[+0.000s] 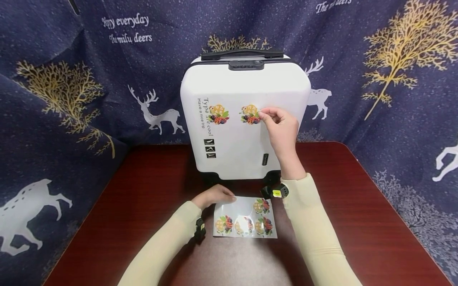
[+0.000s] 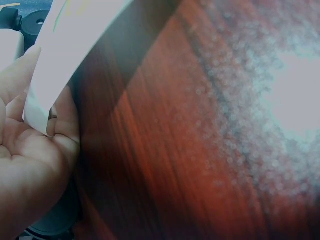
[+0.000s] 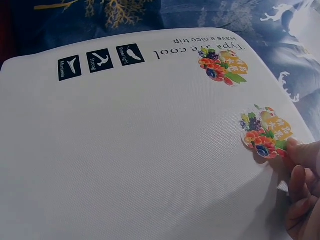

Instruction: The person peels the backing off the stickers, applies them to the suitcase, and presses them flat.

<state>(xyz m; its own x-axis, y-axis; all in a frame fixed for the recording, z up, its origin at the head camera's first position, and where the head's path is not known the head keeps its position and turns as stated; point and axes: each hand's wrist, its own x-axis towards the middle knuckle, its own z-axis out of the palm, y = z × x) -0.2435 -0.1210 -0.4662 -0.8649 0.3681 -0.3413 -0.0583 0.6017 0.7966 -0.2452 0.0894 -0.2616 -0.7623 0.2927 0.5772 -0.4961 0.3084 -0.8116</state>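
Note:
A white hard-shell suitcase (image 1: 236,149) stands upright, its front facing me. My right hand (image 1: 282,129) pinches the right edge of a fruit sticker (image 1: 249,114) against the front; in the right wrist view the thumb (image 3: 302,150) lies at the sticker's leaf, and a thin shadow shows under its lower edge. Further left, another fruit sticker (image 1: 218,115) lies flat over part of the printed lettering. Down on the table my left hand (image 1: 214,195) holds the top left corner of a sticker sheet (image 1: 229,208), which bears several fruit stickers. The left wrist view shows that corner between thumb and fingers.
The suitcase stands on a dark red wooden table (image 1: 143,190), with its black handle (image 1: 243,55) and lock (image 1: 246,64) at the top. Behind hangs a dark blue cloth (image 1: 168,67) with deer and gold trees. A bright glare lies on the tabletop near the front.

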